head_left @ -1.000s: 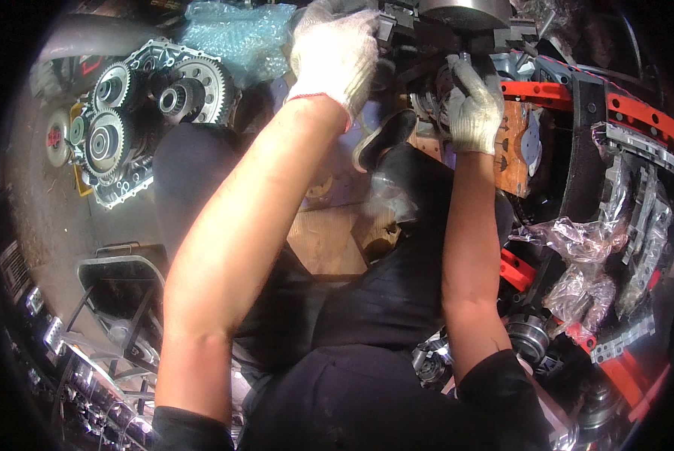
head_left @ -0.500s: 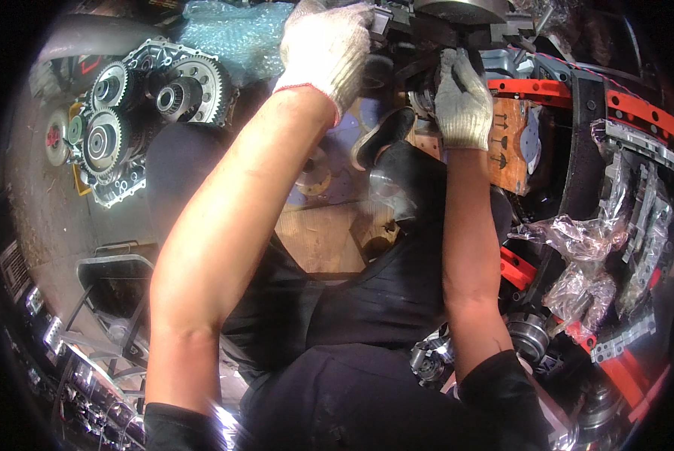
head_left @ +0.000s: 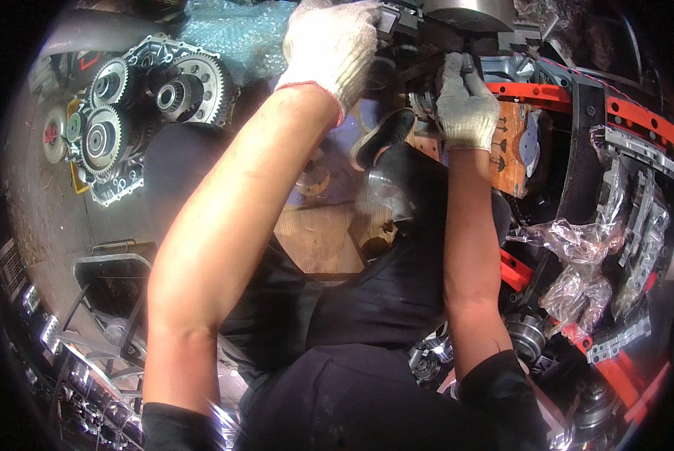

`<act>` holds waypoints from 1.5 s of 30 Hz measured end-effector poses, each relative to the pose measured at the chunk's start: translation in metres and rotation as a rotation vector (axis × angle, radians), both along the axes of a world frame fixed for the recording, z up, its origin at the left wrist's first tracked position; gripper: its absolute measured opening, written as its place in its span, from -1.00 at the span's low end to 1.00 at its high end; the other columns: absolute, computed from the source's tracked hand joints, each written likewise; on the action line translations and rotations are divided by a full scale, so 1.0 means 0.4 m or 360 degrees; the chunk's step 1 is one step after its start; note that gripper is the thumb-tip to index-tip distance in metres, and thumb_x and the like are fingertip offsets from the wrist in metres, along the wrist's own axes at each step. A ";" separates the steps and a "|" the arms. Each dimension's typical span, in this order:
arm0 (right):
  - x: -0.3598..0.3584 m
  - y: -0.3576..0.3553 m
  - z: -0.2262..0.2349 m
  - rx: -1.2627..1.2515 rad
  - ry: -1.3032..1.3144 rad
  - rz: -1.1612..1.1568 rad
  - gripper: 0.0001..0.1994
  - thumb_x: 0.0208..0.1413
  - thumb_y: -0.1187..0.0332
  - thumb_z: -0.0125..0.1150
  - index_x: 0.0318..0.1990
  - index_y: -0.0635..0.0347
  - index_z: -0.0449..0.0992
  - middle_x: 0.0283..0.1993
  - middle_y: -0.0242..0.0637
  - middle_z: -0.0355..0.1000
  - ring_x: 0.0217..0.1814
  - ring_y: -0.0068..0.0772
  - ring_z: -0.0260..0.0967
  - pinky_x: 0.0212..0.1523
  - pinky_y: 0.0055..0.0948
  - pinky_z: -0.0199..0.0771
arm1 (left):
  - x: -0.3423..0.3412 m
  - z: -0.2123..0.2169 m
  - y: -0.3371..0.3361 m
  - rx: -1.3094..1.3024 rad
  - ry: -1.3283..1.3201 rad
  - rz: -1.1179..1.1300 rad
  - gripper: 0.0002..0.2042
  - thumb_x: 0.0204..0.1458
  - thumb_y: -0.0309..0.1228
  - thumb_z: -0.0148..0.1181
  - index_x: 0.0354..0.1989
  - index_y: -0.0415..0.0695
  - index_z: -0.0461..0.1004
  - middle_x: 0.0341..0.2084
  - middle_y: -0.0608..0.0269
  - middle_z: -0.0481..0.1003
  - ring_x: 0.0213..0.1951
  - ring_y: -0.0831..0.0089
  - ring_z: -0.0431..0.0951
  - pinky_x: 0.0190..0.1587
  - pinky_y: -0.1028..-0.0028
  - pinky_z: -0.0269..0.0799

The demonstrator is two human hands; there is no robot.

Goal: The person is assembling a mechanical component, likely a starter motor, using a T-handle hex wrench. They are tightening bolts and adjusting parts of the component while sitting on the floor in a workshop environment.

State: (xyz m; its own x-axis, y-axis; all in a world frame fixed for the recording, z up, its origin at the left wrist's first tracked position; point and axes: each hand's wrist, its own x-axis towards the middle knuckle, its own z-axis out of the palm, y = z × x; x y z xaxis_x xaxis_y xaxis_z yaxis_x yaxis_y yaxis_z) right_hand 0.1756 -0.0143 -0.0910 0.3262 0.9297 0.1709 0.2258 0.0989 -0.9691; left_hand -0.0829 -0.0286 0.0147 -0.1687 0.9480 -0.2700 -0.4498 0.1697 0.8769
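My left hand (head_left: 329, 49), in a white knit glove with a red-edged cuff, reaches to the top edge of the view. Its fingers curl beside a squarish metal piece (head_left: 388, 21); what lies in their grip is hidden. My right hand (head_left: 466, 113) wears a similar glove, its fingertips darkened with grime. Those fingers point away and press together at a dark metal assembly (head_left: 425, 75), and whatever they pinch does not show. Above the right hand sits a heavy round metal cylinder (head_left: 471, 11).
An open gear housing (head_left: 130, 184) with several toothed gears stands at left. Blue bubble wrap (head_left: 235, 34) lies behind it. On the right are an orange rail (head_left: 528, 92), an orange-brown box (head_left: 506, 150) and plastic-wrapped metal parts (head_left: 581, 240). Wooden boards (head_left: 318, 237) lie between my legs.
My right hand has shifted slightly to the right and its wrist has turned a little. My left hand stays near the metal piece, with the whole view moved slightly.
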 end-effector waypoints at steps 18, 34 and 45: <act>0.056 0.029 -0.020 -0.0037 0.0004 0.0139 -0.70 0.25 0.27 0.29 -0.27 0.44 0.62 -0.37 -0.09 0.60 -0.28 -0.36 0.52 -0.14 -0.41 0.52 | -0.041 -0.058 0.030 0.0115 -0.0323 0.0031 -0.67 0.22 -0.53 0.21 0.14 -0.35 0.47 -0.18 0.12 0.63 -0.26 0.46 0.61 -0.19 0.52 0.54; 0.023 -0.007 0.041 -0.0249 0.1432 0.0015 -0.74 0.39 0.49 0.05 0.06 0.56 0.48 0.02 -0.03 0.49 0.01 -0.29 0.43 0.06 -0.41 0.51 | -0.045 -0.004 0.001 0.0036 0.0138 0.0028 -0.71 0.21 -0.49 0.22 0.07 -0.35 0.52 -0.23 0.13 0.64 -0.25 0.49 0.61 -0.15 0.50 0.53; 0.041 0.005 0.017 -0.0070 -0.0404 0.0186 -0.79 0.31 0.58 0.09 0.00 0.57 0.53 -0.06 -0.07 0.53 -0.05 -0.34 0.46 -0.02 -0.42 0.53 | -0.042 0.013 0.000 -0.0084 0.0275 0.0001 -0.71 0.23 -0.43 0.22 0.07 -0.31 0.54 -0.22 0.12 0.65 -0.24 0.48 0.62 -0.14 0.50 0.53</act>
